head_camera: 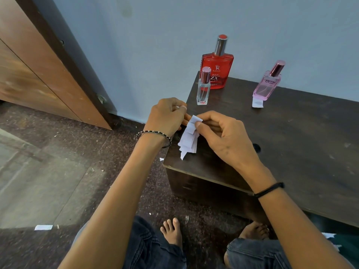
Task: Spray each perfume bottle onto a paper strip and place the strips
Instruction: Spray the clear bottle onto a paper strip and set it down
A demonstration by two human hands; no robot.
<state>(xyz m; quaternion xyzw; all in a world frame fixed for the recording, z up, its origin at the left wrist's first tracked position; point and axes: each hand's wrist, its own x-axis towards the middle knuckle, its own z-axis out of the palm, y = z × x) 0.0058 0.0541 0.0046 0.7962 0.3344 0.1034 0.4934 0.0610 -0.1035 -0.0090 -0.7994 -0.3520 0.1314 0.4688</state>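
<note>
Pinching a fanned bundle of white paper strips (188, 137) at frame centre with left hand (167, 115) and right hand (225, 133), over the dark wooden table (295, 144) corner, below the tall red glass perfume bottle (216, 71), small clear glass bottle (203, 91) and pink glass bottle (267, 87).

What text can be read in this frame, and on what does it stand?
"RED ZX": red bottle.
"DGZ": pink bottle.
Brand line and small print on the red bottle: too blurred to read.
No text visible on the clear bottle.

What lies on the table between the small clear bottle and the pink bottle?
Nothing: in the head view only bare table shows between the clear bottle and the pink bottle.
</note>
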